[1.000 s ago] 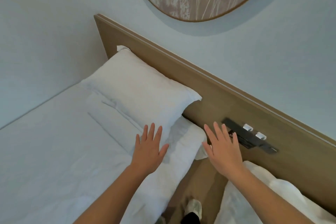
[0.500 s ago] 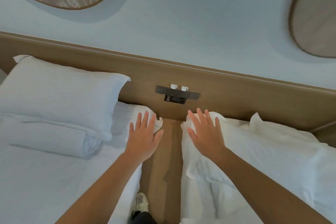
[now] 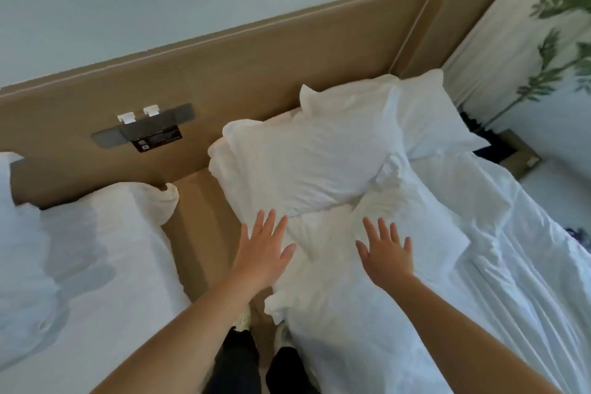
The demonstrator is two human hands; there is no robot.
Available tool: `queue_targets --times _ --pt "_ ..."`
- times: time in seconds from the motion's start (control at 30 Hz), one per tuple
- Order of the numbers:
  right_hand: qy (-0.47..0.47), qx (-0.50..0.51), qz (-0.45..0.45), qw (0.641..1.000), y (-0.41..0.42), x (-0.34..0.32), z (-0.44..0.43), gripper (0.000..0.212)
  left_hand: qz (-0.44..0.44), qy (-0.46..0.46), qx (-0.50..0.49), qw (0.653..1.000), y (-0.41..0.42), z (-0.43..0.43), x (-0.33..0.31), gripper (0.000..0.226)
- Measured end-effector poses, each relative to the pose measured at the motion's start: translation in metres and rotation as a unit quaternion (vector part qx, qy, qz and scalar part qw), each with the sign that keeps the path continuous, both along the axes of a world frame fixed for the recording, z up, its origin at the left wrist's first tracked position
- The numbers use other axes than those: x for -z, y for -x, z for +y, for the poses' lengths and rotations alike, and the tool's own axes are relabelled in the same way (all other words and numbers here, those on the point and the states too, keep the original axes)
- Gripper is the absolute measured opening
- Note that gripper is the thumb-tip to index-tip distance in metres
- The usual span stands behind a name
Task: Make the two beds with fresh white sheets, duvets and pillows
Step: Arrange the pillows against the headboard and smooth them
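Observation:
I stand in the gap between two white beds. On the right bed a rumpled white pillow lies against the wooden headboard, with a crumpled duvet fold below it. My left hand is spread flat, fingers straight, at the near left edge of that bed just below the pillow. My right hand is also spread flat over the duvet fold. Neither hand grips anything. The left bed has a smooth white cover; only a sliver of its pillow shows at the left edge.
A grey switch panel with two white buttons sits on the headboard between the beds. A narrow wooden floor strip separates them, with my shoes below. A curtain with green leaf print hangs at the right.
My view has swung right, from the left bed to the right bed. Both hands have moved from the left bed's pillow and the gap over to the right bed, staying flat.

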State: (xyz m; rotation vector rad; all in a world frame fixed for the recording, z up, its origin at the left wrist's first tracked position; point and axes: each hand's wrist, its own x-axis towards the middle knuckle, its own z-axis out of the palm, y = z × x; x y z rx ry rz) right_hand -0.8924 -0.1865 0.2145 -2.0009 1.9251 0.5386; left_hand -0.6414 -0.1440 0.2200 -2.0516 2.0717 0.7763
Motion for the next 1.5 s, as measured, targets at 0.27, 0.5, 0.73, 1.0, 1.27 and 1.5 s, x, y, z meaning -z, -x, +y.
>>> queue_targets --times 0.27,0.5,0.73,1.0,1.27,1.5 --pt "-0.073 0.221 -0.038 0.972 0.094 0.104 0.063 0.062 -0.026 -0.099 0.197 0.975 0.099 -0.019 0.092 0.067" --pt "-0.093 0.348 -0.133 0.923 0.140 0.239 0.053 0.071 -0.051 -0.137 0.280 0.949 0.171 -0.050 0.218 0.079" --pt "-0.049 0.519 -0.179 0.835 0.167 0.323 0.013 0.097 -0.006 -0.154 0.244 0.957 0.241 -0.086 0.301 0.099" --pt "-0.027 0.626 -0.210 0.751 0.197 0.373 0.003 0.128 -0.007 -0.226 0.014 0.974 0.303 -0.096 0.350 0.137" --pt "-0.016 0.689 -0.233 0.686 0.246 0.411 0.008 0.142 -0.042 -0.216 -0.095 0.971 0.326 -0.112 0.392 0.148" --pt "0.051 0.733 -0.257 0.627 0.249 0.430 0.022 0.131 -0.027 -0.123 -0.054 0.991 0.330 -0.102 0.412 0.107"
